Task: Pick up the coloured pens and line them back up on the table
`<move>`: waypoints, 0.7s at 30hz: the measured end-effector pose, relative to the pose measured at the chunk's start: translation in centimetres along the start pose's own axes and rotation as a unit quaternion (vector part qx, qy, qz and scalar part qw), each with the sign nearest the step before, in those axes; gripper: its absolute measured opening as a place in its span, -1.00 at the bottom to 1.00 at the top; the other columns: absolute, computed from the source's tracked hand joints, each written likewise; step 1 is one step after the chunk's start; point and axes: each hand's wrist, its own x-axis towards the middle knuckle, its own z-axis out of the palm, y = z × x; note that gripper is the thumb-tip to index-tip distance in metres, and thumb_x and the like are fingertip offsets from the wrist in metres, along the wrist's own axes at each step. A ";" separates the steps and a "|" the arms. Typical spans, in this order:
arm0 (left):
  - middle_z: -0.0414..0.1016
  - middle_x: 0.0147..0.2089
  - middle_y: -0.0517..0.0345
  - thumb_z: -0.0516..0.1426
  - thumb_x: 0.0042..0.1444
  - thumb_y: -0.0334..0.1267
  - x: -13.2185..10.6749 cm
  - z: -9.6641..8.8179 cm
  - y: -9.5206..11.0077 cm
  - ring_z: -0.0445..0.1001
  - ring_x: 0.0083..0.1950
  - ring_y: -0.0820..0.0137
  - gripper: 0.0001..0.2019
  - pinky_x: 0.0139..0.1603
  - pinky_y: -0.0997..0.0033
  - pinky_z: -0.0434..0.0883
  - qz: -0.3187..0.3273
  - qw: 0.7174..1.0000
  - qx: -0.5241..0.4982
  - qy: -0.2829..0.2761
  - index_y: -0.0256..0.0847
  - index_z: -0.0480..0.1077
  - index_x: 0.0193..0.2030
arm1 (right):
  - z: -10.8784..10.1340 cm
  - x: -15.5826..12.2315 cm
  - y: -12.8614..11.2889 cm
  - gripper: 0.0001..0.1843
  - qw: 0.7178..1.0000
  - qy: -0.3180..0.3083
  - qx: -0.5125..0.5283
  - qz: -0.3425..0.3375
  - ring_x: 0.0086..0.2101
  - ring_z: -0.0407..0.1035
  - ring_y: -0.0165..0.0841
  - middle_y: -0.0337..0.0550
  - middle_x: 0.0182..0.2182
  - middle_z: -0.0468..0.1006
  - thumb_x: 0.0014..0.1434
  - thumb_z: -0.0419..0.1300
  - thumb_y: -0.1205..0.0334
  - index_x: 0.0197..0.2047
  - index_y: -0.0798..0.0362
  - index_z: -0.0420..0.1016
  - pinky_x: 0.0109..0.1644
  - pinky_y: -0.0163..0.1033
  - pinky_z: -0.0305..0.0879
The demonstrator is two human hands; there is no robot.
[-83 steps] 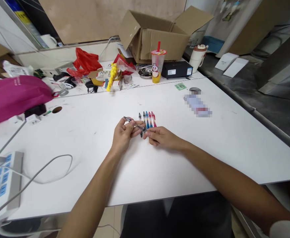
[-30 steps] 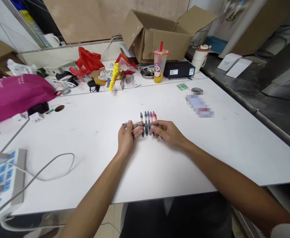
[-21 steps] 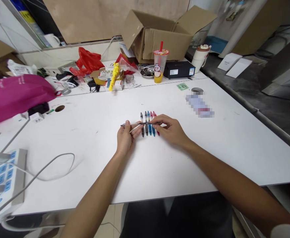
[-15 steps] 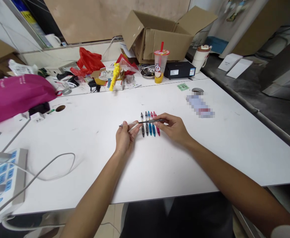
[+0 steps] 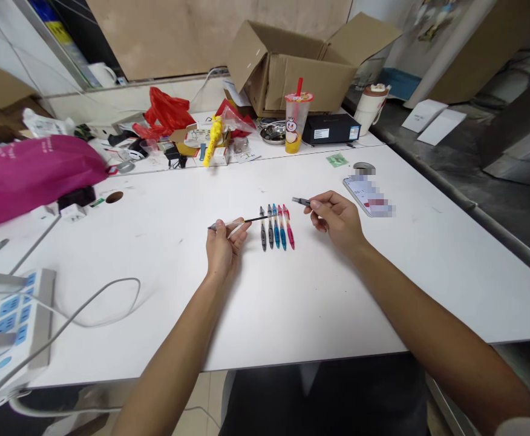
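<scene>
My left hand point(image 5: 222, 248) pinches a pen body point(image 5: 235, 223) whose thin dark refill sticks out to the right, held just above the white table point(image 5: 165, 254). My right hand point(image 5: 335, 218) is raised to the right of it and pinches a small dark pen barrel piece point(image 5: 300, 201). Between my hands several pens point(image 5: 276, 226) lie side by side in a row: black, grey, blue, and two red or pink ones.
A phone point(image 5: 368, 194) lies to the right of my right hand. A power strip point(image 5: 6, 321) with a grey cable point(image 5: 88, 312) sits at the near left. A pink bag point(image 5: 29, 175), a drink cup point(image 5: 294, 115), a cardboard box point(image 5: 292, 66) and clutter line the back.
The pen was held whole in both hands. My right hand has pulled the front barrel piece off and moved right and up; the refill now shows bare from the part in my left hand.
</scene>
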 end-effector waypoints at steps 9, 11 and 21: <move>0.65 -0.08 -0.03 0.12 0.40 -0.07 -0.1 0.0 -0.8 0.72 -0.19 0.33 -0.77 -0.29 0.49 0.55 0.032 0.998 0.042 -0.034 -0.14 0.18 -0.11 | 1.4 -0.9 0.9 -0.67 0.994 -0.078 -0.061 0.050 -0.53 0.03 -0.44 -0.40 -0.51 0.09 0.20 0.29 -0.06 -0.08 -0.04 0.49 -0.44 -0.25 0.11; 0.65 -0.08 -0.01 0.13 0.39 -0.06 -0.4 0.2 -0.9 0.72 -0.20 0.32 -0.77 -0.31 0.50 0.55 0.036 0.997 0.052 -0.042 -0.13 0.18 -0.11 | 1.8 -1.3 1.0 -0.64 0.990 -0.080 -0.111 0.027 -0.51 0.03 -0.44 -0.41 -0.55 0.04 0.17 0.34 -0.08 -0.13 0.01 0.55 -0.40 -0.24 0.10; 0.65 -0.03 -0.06 0.15 0.37 -0.03 -0.9 0.4 -0.9 0.71 -0.12 0.29 -0.75 -0.36 0.51 0.53 0.031 0.996 0.074 -0.049 -0.13 0.22 -0.11 | 2.1 -1.6 1.2 -0.56 0.987 -0.045 -0.151 0.029 -0.44 0.12 -0.40 -0.28 -0.49 0.29 0.21 0.29 -0.20 -0.34 0.04 0.53 -0.36 -0.23 0.05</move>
